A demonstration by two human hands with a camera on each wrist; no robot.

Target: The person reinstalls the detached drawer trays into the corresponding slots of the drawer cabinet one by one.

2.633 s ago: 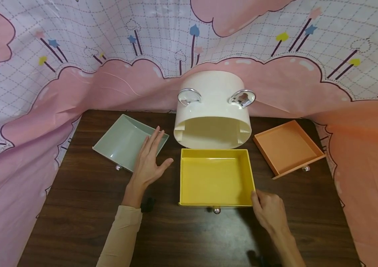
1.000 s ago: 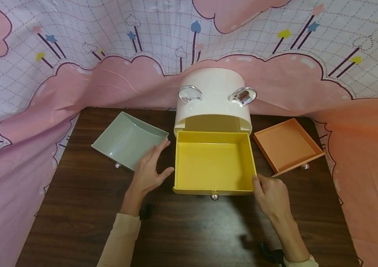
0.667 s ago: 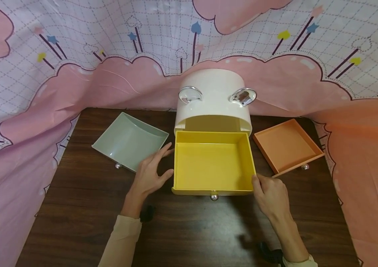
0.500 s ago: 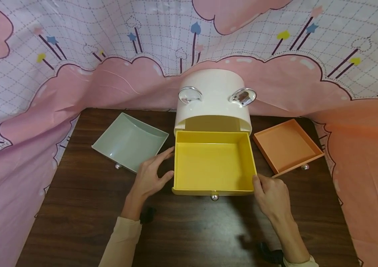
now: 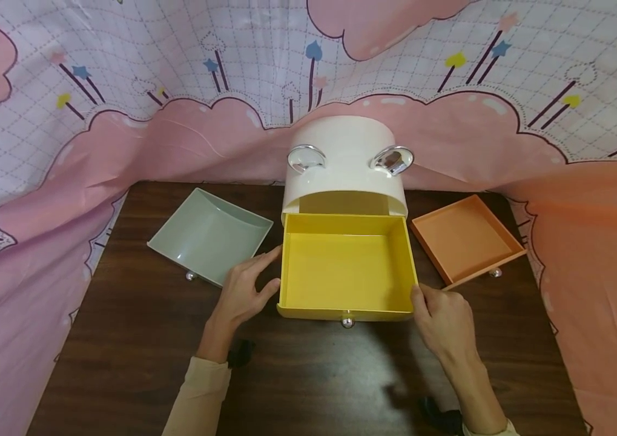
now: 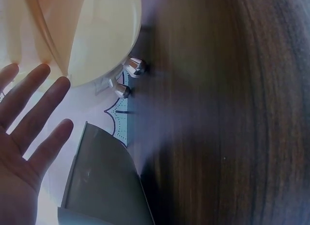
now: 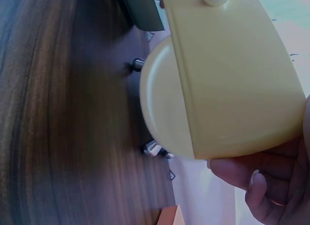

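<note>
A yellow drawer (image 5: 346,269) with a small silver knob (image 5: 347,323) sticks out of the lowest opening of a cream cabinet (image 5: 343,175), only its back end inside. My right hand (image 5: 439,318) grips the drawer's front right corner, thumb on the rim. In the right wrist view its fingers (image 7: 261,181) curl under the yellow drawer (image 7: 232,75). My left hand (image 5: 243,290) lies with straight fingers against the drawer's left wall, holding nothing. The left wrist view shows that left hand (image 6: 29,118) spread flat beside the cream cabinet (image 6: 97,36).
A grey-green drawer (image 5: 207,233) lies on the dark wooden table (image 5: 308,375) left of the cabinet, an orange drawer (image 5: 463,239) to its right. A pink and white patterned cloth (image 5: 68,151) hangs round the back and both sides of the table.
The yellow drawer moved from the table in front of the cabinet into its opening, back end first. My left hand left the grey-green drawer and came to the yellow drawer's left side.
</note>
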